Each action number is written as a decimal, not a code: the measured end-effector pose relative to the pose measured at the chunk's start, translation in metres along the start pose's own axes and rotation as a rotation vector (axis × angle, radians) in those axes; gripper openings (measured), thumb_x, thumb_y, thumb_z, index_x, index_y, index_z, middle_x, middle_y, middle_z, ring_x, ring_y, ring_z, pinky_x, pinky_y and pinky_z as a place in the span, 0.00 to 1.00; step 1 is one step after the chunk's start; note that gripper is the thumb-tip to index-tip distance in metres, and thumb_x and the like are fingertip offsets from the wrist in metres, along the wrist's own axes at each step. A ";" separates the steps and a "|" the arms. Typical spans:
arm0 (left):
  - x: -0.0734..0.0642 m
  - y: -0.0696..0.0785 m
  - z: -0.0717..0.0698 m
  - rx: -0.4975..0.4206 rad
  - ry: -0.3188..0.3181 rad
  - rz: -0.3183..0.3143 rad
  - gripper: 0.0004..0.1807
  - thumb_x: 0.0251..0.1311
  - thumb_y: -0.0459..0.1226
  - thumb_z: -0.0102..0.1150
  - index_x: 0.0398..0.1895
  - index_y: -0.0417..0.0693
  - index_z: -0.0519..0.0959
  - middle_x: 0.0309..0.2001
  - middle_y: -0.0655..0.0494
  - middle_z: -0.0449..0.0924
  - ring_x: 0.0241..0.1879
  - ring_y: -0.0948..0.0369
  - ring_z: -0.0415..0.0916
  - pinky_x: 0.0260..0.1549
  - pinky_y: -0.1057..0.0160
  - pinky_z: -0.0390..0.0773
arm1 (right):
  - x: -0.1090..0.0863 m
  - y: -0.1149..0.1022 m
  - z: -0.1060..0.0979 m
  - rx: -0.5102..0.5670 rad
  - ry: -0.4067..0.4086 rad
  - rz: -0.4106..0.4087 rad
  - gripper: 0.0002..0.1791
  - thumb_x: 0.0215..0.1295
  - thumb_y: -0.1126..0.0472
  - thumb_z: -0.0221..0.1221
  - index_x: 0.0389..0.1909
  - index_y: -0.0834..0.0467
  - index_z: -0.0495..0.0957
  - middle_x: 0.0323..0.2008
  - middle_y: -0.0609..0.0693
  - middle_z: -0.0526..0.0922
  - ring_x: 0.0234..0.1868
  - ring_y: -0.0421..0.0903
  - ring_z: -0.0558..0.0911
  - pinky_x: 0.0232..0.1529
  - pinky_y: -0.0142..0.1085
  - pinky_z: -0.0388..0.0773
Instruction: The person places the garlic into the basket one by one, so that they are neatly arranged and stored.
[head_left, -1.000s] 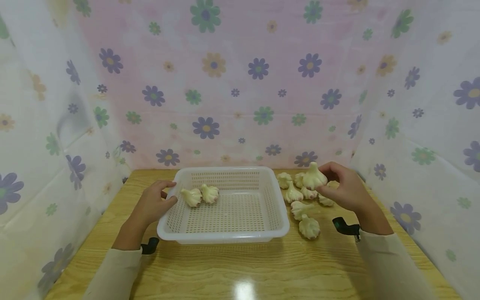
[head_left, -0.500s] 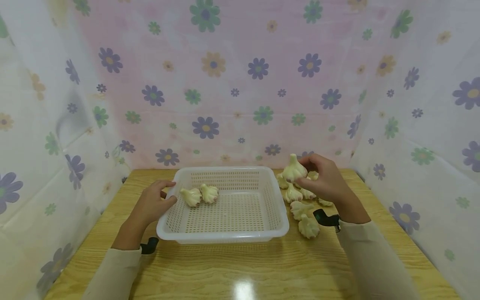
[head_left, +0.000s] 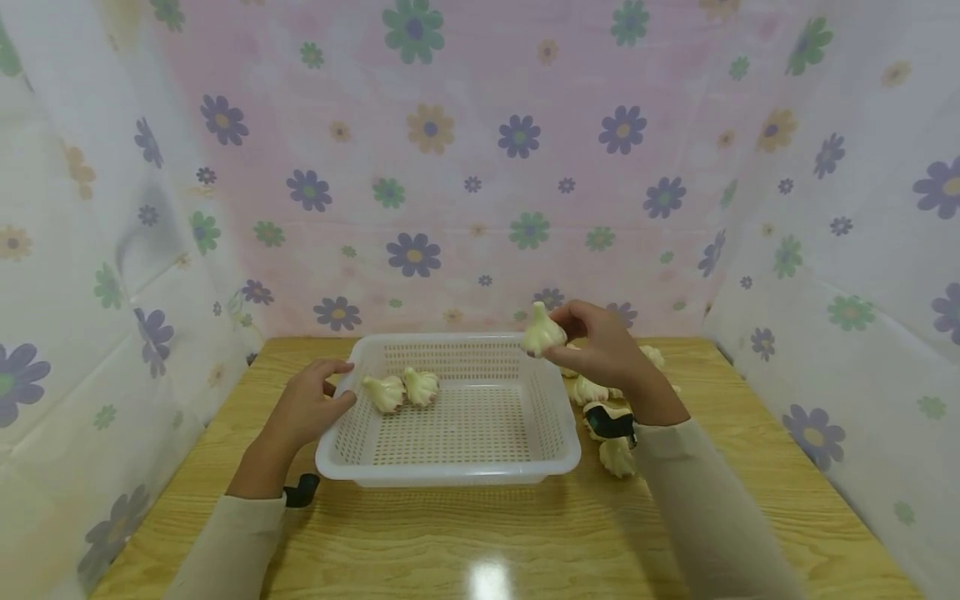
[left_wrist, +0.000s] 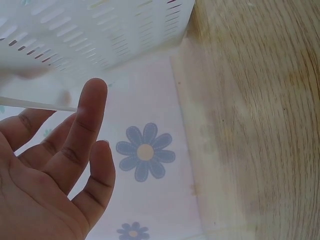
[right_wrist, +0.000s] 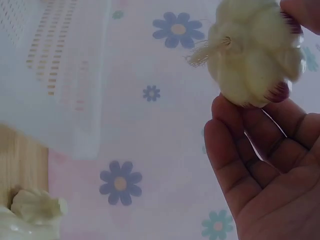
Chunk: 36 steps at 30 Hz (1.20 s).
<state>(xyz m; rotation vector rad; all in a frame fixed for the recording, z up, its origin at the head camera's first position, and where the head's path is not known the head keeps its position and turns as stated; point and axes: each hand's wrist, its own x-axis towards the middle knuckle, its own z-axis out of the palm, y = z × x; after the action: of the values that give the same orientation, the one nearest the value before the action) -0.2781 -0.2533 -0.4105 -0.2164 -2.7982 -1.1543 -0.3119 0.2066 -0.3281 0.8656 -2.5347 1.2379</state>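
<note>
My right hand (head_left: 600, 342) pinches a garlic bulb (head_left: 542, 332) between thumb and fingers, above the right rear rim of a white plastic basket (head_left: 450, 477). In the right wrist view, the fingertips press against the purple-tinged side of the held garlic bulb (right_wrist: 255, 55), and roots stick out on its left. Inside the basket, two garlic bulbs (head_left: 422, 387) lie side by side near the left wall. My left hand (head_left: 303, 408) holds the basket's left rim; in the left wrist view, its fingers (left_wrist: 82, 130) reach under the rim, and the thumb is not clearly visible.
Several more garlic bulbs (head_left: 617, 457) lie on the wooden table (head_left: 420, 542) right of the basket, partly hidden by my right hand and wrist. A flower-patterned cloth (head_left: 480, 208) surrounds the table at the back and both sides.
My right hand has carried the garlic bulb leftward and slightly up, from above the pile to over the basket's right rim. The left hand and basket have stayed in place.
</note>
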 end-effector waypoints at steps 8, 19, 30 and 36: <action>-0.003 0.003 -0.004 -0.004 -0.006 -0.022 0.31 0.66 0.41 0.61 0.72 0.43 0.72 0.69 0.40 0.72 0.45 0.48 0.84 0.28 0.59 0.88 | 0.017 0.000 0.015 0.085 -0.134 0.100 0.23 0.62 0.51 0.72 0.56 0.52 0.79 0.46 0.50 0.86 0.44 0.48 0.87 0.44 0.43 0.86; -0.004 0.005 -0.008 0.016 0.005 -0.006 0.30 0.67 0.40 0.60 0.71 0.41 0.72 0.67 0.38 0.72 0.46 0.46 0.84 0.28 0.59 0.88 | 0.042 -0.001 0.044 -0.008 -0.196 0.184 0.25 0.59 0.49 0.75 0.55 0.52 0.80 0.55 0.49 0.84 0.54 0.49 0.86 0.56 0.49 0.84; -0.002 0.004 -0.002 0.004 0.007 0.017 0.29 0.67 0.40 0.60 0.71 0.42 0.72 0.67 0.38 0.73 0.46 0.46 0.84 0.28 0.58 0.88 | 0.061 0.009 0.072 -0.074 -0.298 0.362 0.30 0.55 0.47 0.76 0.56 0.59 0.83 0.51 0.50 0.85 0.54 0.51 0.83 0.57 0.49 0.82; -0.004 0.007 -0.001 0.001 0.002 0.010 0.30 0.67 0.39 0.60 0.71 0.41 0.72 0.66 0.37 0.73 0.45 0.48 0.84 0.28 0.58 0.88 | 0.066 0.011 0.087 -0.052 -0.307 0.423 0.32 0.54 0.51 0.78 0.57 0.60 0.83 0.53 0.53 0.85 0.47 0.49 0.86 0.49 0.44 0.86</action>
<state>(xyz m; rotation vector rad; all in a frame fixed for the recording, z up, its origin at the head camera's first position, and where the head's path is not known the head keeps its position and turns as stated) -0.2733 -0.2496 -0.4052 -0.2289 -2.7928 -1.1502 -0.3651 0.1167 -0.3635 0.5586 -3.1010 1.2145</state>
